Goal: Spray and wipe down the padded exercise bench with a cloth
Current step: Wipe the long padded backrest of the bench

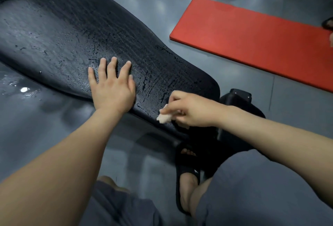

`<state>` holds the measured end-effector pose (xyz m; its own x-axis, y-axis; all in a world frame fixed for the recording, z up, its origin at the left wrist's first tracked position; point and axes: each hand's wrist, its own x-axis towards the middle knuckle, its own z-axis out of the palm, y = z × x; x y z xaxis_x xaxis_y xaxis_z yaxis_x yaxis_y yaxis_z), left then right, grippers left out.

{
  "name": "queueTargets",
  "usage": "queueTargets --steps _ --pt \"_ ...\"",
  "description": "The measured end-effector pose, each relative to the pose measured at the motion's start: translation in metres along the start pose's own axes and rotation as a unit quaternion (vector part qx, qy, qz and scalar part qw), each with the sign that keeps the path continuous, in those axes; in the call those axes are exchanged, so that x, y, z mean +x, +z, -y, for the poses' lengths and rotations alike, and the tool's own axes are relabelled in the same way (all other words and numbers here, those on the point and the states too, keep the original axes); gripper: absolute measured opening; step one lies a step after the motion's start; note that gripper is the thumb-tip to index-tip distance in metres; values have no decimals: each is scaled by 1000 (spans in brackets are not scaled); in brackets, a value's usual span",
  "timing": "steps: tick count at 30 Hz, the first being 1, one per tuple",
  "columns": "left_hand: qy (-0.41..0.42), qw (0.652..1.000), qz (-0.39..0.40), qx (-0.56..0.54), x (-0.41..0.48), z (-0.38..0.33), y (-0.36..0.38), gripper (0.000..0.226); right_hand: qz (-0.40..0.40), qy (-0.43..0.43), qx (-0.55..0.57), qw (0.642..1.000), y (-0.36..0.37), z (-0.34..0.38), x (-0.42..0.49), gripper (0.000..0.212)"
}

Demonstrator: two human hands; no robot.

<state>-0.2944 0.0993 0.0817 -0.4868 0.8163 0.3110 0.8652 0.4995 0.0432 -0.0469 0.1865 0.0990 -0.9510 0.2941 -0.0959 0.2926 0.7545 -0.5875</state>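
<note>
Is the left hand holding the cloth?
No, the left hand lies flat and open on the bench; the right hand pinches the cloth.

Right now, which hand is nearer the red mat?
Right. The right hand, pinching the cloth at the bench edge, is closer to the red mat; the left hand lies flat on the bench, farther away.

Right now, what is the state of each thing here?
Black padded exercise bench: wet, beaded with droplets.
Small pale crumpled cloth: bunched, at the bench's near edge.
Left hand: flat on the bench, fingers straight.
Right hand: grips the cloth.
Red rectangular mat: flat on the floor.
</note>
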Motion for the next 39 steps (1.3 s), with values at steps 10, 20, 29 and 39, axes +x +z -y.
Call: queueTargets --steps 10,20,29,39 --pt "0 1000 5 -9 -1 0 0 49 70 18 -74 995 -17 -18 -15 38" --pt "-8 1000 18 -5 0 -3 -4 49 46 42 -68 996 -11 -24 -33 40" --pt "-14 998 37 -48 -7 -25 -9 50 -44 424 -62 903 -45 -78 -76 21" --pt "10 996 40 -76 -8 -48 -6 45 66 432 -97 894 -63 -64 -86 26"
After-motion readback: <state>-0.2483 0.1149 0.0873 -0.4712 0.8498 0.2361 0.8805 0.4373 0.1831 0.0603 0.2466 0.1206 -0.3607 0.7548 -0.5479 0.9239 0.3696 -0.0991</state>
